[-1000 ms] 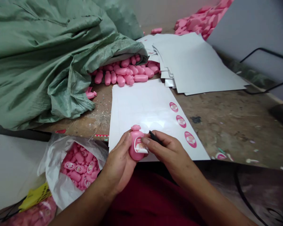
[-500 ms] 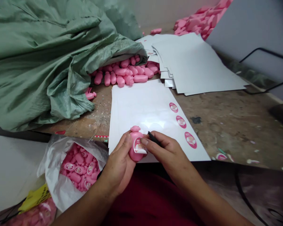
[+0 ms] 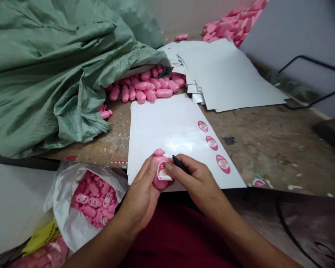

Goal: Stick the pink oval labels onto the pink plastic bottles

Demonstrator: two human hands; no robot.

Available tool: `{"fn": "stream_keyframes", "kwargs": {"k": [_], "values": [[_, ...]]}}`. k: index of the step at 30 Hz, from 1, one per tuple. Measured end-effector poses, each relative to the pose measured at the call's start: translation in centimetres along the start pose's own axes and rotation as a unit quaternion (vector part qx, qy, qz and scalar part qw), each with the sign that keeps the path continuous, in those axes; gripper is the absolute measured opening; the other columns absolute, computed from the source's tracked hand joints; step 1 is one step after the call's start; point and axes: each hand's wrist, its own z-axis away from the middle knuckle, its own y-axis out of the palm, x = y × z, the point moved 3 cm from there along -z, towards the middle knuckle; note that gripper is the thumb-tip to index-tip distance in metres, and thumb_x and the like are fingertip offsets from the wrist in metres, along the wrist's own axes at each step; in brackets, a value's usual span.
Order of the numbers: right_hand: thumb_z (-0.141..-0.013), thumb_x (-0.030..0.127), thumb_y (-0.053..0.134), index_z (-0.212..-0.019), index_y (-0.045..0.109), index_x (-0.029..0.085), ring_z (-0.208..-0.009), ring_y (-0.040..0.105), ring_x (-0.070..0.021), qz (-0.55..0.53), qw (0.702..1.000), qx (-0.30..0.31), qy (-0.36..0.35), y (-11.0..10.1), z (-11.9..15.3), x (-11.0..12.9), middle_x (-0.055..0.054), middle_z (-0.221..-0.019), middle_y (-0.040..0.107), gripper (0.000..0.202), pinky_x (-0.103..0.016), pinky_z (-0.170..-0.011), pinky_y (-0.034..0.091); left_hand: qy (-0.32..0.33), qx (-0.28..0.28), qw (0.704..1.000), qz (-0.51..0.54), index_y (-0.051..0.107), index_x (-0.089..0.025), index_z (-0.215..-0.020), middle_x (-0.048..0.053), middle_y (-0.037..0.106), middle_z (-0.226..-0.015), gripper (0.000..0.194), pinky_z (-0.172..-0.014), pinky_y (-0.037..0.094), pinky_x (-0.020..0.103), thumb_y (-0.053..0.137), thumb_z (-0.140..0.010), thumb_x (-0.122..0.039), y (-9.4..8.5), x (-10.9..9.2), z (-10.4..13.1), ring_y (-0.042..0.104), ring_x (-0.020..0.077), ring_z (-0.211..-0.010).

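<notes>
A small pink bottle (image 3: 159,183) stands upright between my hands, and my left hand (image 3: 143,190) is closed round it from the left and below. On its front is an oval pink-and-white sticker (image 3: 163,172), its lower edge lifted and curling. The thumb of my right hand (image 3: 194,173) presses on the sticker's right side, while a thin black tool (image 3: 179,164) sits between that hand's fingers. Behind lies a white sticker sheet (image 3: 162,123) with three oval stickers (image 3: 211,143) along its right side.
Pink bottles (image 3: 141,89) spill from a green sack (image 3: 80,74) at the left. White sheets (image 3: 229,74) are stacked behind. More pink pieces (image 3: 229,26) lie at the back. A white bag (image 3: 64,219) of labelled bottles hangs below the table edge at the left.
The view has shifted slightly, so the table's contents appear a little further left. Both hands keep their hold on the bottle and tool, with the thumb still on the sticker.
</notes>
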Motion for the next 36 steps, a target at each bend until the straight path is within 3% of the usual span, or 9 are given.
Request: {"fn": "stream_keyframes", "kwargs": {"k": [5,15,26,36], "values": [[-0.084,0.046,0.061,-0.065,0.044,0.023,-0.064,0.037,-0.0131,0.006,1.0,-0.001,-0.013,-0.1,0.0,-0.2,0.004,-0.065,0.038,0.035,-0.027,-0.056,0.032,-0.017,0.008,1.0,-0.015,0.07,-0.023,-0.117,0.005,0.07,-0.112,0.026,-0.102,0.045,0.031,0.065,-0.092,-0.03,-0.1,-0.1,0.0,0.064,0.015,-0.104],[-0.086,0.046,0.062,-0.067,0.047,0.022,-0.064,0.038,-0.0129,-0.004,1.0,-0.003,-0.005,-0.1,0.0,-0.5,0.005,-0.065,0.04,0.033,-0.027,-0.057,0.032,-0.042,0.02,0.997,-0.063,0.063,-0.026,-0.126,0.006,0.068,-0.124,0.035,-0.099,0.048,0.034,0.063,-0.091,-0.022,-0.3,-0.2,0.3,0.061,0.0197,-0.116],[-0.084,0.044,0.06,-0.067,0.048,0.022,-0.063,0.039,-0.012,0.002,1.0,-0.007,-0.01,0.1,-0.3,-0.8,0.005,-0.064,0.041,0.03,-0.027,-0.056,0.033,-0.054,0.022,0.995,-0.076,0.062,-0.025,-0.127,0.002,0.067,-0.108,0.053,-0.089,0.048,0.029,0.068,-0.077,-0.008,-0.8,-0.3,-0.1,0.06,0.014,-0.099],[-0.084,0.043,0.059,-0.067,0.047,0.022,-0.062,0.038,-0.0115,0.028,0.999,-0.009,-0.021,0.2,-0.5,-0.6,0.005,-0.064,0.041,0.03,-0.026,-0.055,0.033,-0.049,0.027,0.993,-0.107,0.057,-0.024,-0.13,0.003,0.067,-0.117,0.064,-0.081,0.048,0.024,0.074,-0.071,-0.009,-1.1,-0.2,0.0,0.059,0.0108,-0.093]]}}
